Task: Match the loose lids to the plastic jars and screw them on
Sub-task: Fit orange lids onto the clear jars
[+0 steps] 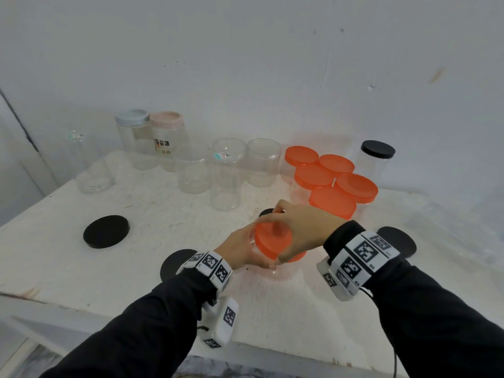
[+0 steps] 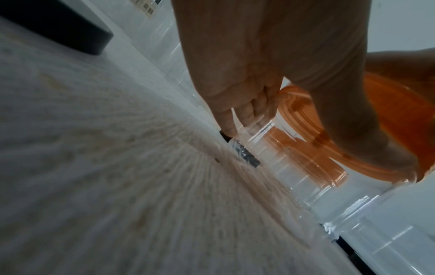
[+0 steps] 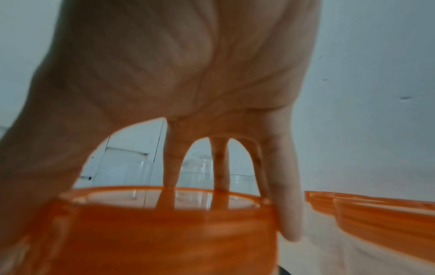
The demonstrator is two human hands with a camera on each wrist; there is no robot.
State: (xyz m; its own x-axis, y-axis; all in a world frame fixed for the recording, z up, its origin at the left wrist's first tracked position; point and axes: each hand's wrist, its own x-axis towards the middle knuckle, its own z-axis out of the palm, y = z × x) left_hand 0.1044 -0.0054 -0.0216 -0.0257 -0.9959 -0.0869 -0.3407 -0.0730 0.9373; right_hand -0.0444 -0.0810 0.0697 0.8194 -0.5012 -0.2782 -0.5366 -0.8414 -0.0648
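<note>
Head view: we are working near the front middle of the white table point(image 1: 68, 257). Our left hand point(image 1: 240, 251) is wrapping the wall of a clear jar point(image 1: 275, 268) standing upright, long axis vertical, mouth up. Our right hand point(image 1: 297, 227) is reaching over from above, fingers and thumb curling round the rim of an orange lid point(image 1: 268, 244) sitting on that mouth, its flat top facing up and tipping slightly toward us. Behind, five orange-lidded jars point(image 1: 334, 184) are clustering; open clear jars point(image 1: 226, 173) are lining up to their left. Loose black lids point(image 1: 106, 231) are lying flat around us.

Left wrist view: left-hand fingers point(image 2: 237, 109) are curling on the clear jar wall point(image 2: 289, 167), with the orange lid point(image 2: 386, 134) showing above; the jar base is meeting the table point(image 2: 94, 176).

Right wrist view: right-hand fingers point(image 3: 170, 158) are dropping over the far rim of the orange lid point(image 3: 164, 232), thumb on the near side; blur is hiding the threads.
</note>
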